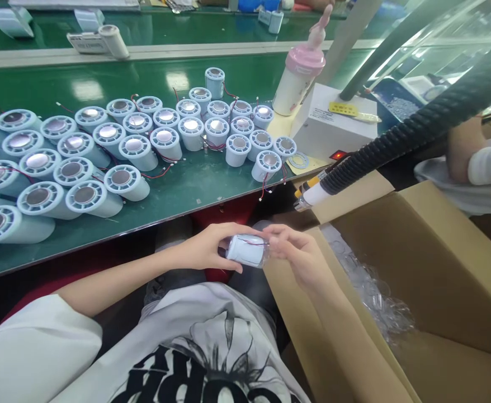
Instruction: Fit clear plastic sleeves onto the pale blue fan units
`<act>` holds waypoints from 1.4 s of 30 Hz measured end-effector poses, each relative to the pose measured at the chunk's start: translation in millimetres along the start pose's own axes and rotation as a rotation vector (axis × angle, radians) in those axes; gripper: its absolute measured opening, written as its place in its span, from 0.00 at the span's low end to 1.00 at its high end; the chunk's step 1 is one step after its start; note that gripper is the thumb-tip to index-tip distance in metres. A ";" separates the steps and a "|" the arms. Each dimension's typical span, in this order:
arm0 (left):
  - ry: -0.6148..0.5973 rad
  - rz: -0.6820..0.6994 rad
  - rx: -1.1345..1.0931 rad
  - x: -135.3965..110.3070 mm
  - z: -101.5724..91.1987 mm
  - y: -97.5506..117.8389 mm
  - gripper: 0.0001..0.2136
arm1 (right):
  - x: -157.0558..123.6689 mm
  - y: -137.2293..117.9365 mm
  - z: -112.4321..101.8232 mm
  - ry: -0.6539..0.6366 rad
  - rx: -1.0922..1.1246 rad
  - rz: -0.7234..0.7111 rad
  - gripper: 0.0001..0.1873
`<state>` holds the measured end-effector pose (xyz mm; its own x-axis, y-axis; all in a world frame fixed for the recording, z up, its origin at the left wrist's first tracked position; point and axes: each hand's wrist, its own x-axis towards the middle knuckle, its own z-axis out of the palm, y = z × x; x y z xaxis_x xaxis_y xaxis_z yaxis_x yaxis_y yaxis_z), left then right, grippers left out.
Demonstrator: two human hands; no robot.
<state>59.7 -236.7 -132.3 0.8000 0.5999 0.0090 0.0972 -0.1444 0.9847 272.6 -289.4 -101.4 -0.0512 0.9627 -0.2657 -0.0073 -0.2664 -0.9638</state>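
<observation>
A green worktop (195, 182) fills the left side, crowded with pale-blue cylinders (127, 183), their wires trailing among them. Its front edge climbs from lower left towards the right, and the nearest cylinders at far left stand close to it. Behind the group, bare green reaches back to a pale rail (165, 53), with a few white parts on and beyond it. A bare strip also lies along the front edge at the middle, narrowing to the right, where the wires of 1 cylinder hang over the edge.

Off the worktop, above the lap, the left hand (206, 246) curls round a held cylinder (245, 250) in clear plastic, thumb on the near side. The right hand (302, 254) has its fingertips bunched at that cylinder's right end; I cannot tell whether they pinch it.

Farther right, a pink-topped bottle (291, 81) and a white box (333, 126) with a lit red switch take up the worktop's corner. A black ribbed hose (400, 123) slants down, its nozzle near the right hand. Below, an open carton (451, 291) with clear plastic pieces (375, 302) bounds the space beside the right forearm. Another person's arm (466, 148) shows at far right.
</observation>
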 end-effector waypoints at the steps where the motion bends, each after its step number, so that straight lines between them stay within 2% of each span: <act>1: 0.011 -0.048 -0.082 -0.1 1.7 1.2 0.32 | -0.1 0.9 -0.8 -0.014 0.007 -0.022 0.17; 3: 0.063 -0.125 -0.220 -1.0 4.4 3.1 0.31 | -2.3 4.2 -1.4 -0.068 -0.090 -0.146 0.08; 4: 0.090 -0.152 -0.277 -1.8 5.1 3.8 0.31 | -4.4 6.3 -1.3 -0.096 -0.187 -0.244 0.09; 6: 0.114 -0.190 -0.379 -4.0 5.0 5.1 0.31 | -9.2 10.9 -1.0 -0.129 -0.404 -0.438 0.19; 9: 0.047 -0.190 -0.435 -8.0 1.2 8.1 0.32 | -15.0 16.5 -1.4 -0.124 -0.567 -0.567 0.21; 14: -0.052 -0.117 -0.296 -11.5 -6.2 15.6 0.35 | -17.6 19.2 -3.0 -0.159 -0.432 -0.484 0.25; 23: -0.033 -0.042 -0.192 -13.1 -6.7 22.1 0.36 | -20.2 12.7 -0.3 -0.177 -0.175 -0.304 0.25; 27: -0.034 -0.061 -0.279 -12.5 -6.9 20.0 0.37 | -19.2 18.7 -0.3 -0.177 -0.108 -0.269 0.25; 30: 0.005 -0.122 -0.439 1.5 -5.6 11.7 0.39 | -12.8 35.0 0.7 -0.098 0.002 -0.319 0.26; 34: 0.125 -0.174 -0.584 43.7 -1.0 -8.0 0.35 | 4.0 65.4 -0.8 0.180 0.176 -0.377 0.26; 36: 0.144 -0.193 -0.609 68.3 1.6 -17.0 0.32 | 14.4 78.6 -5.1 0.290 0.206 -0.387 0.27; 39: 0.122 -0.214 -0.629 97.4 3.8 -25.5 0.30 | 28.3 91.4 -14.5 0.364 0.200 -0.407 0.28; 42: 0.099 -0.214 -0.605 110.8 3.1 -28.3 0.29 | 36.1 93.8 -22.6 0.370 0.187 -0.408 0.30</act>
<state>147.4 -168.6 -159.7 0.7391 0.6398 -0.2108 -0.1250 0.4378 0.8903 292.7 -278.5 -201.9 0.3454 0.9326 0.1045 -0.1311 0.1582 -0.9787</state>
